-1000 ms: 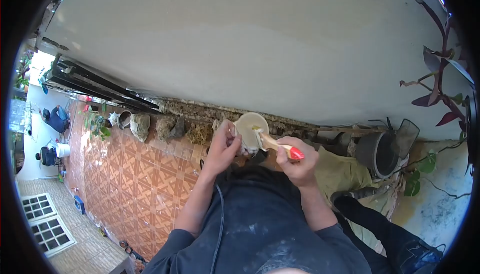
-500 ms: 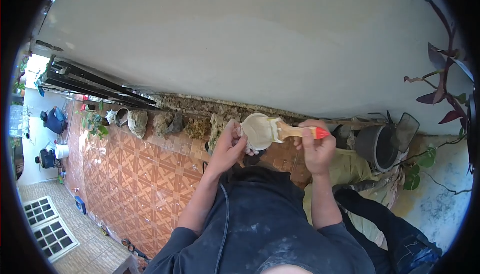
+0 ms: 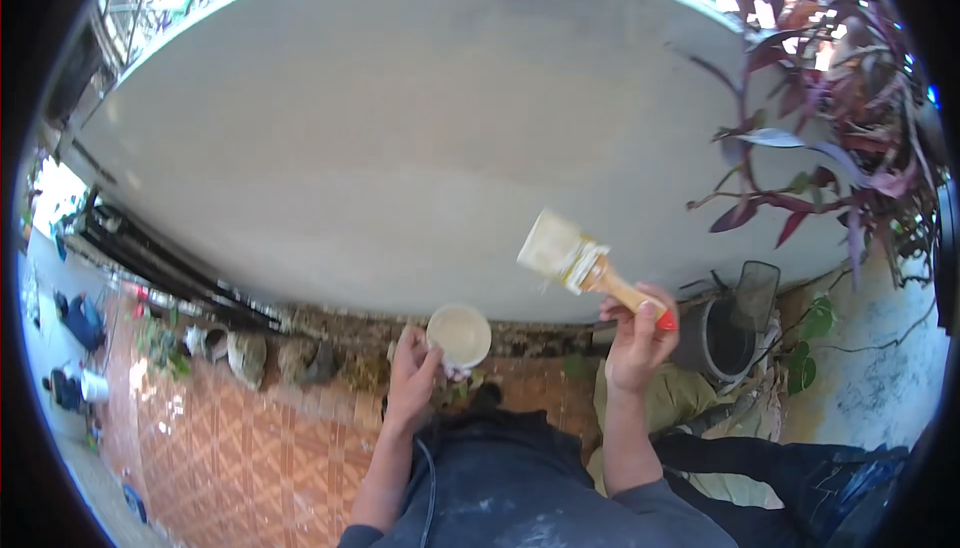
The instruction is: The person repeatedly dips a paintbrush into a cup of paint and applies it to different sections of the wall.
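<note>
The floor (image 3: 230, 448) is covered with orange patterned tiles; rocks (image 3: 250, 356) are lined along the wall foot, and a dark pot (image 3: 722, 340) is placed beside.

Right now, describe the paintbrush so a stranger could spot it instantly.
Find the big pale wall. In front of its lower right part, the right hand lifts the paintbrush: wide pale bristles, wooden handle, red tip, unlike the round paint cup in the left hand.

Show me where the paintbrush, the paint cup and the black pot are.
paintbrush (image 3: 553, 245), head view, on the pale bristles
paint cup (image 3: 459, 334), head view, on the paint inside
black pot (image 3: 722, 340), head view, on its dark inside
</note>
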`<action>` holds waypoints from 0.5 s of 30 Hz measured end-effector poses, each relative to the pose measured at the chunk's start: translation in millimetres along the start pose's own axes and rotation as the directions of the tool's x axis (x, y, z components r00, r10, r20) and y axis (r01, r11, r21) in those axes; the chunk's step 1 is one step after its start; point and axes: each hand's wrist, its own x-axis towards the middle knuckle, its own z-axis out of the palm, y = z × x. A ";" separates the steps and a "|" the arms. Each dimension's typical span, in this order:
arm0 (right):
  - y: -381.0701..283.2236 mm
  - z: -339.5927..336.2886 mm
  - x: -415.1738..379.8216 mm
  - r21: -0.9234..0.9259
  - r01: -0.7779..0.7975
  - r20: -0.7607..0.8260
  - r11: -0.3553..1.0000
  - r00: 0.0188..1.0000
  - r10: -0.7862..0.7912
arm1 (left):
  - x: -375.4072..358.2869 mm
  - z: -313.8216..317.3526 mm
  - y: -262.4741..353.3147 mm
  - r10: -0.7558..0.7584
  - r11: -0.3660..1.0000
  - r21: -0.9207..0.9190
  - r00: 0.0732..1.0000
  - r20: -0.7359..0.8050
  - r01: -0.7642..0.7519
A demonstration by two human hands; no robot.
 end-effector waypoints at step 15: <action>-54.6 72.9 145.1 -0.519 0.784 0.128 0.340 0.464 -0.877 | -17.3 -3.6 -8.6 -0.017 0.997 0.072 1.000 0.002 0.017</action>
